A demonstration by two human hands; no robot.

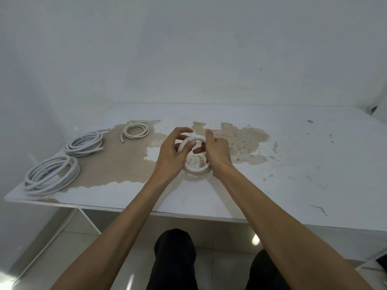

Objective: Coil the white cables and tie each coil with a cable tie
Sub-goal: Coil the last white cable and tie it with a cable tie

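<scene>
Between the two hands, above the middle of the worn white tabletop, a small coil of white cable was held up on edge, its near side low over the surface and its far side raised. At the coil's left side, the left hand had its fingers curled round the cable, with fingertips showing inside the ring. At the right side, the right hand gripped the coil as well, thumb up against the top turn and a finger poking into the opening. Whether a cable tie was on this coil could not be told. Well to the left of the left hand, three more white coils lay flat on the tabletop: a small cream-toned coil farthest away, a larger coil nearer and further left, and the largest coil nearest the front-left corner. Beneath the hands and to their left and right, the white paint had worn off to a bare tan patch. Below the wrists, past the tabletop's front edge, dark trousered knees showed over a tiled floor.
</scene>
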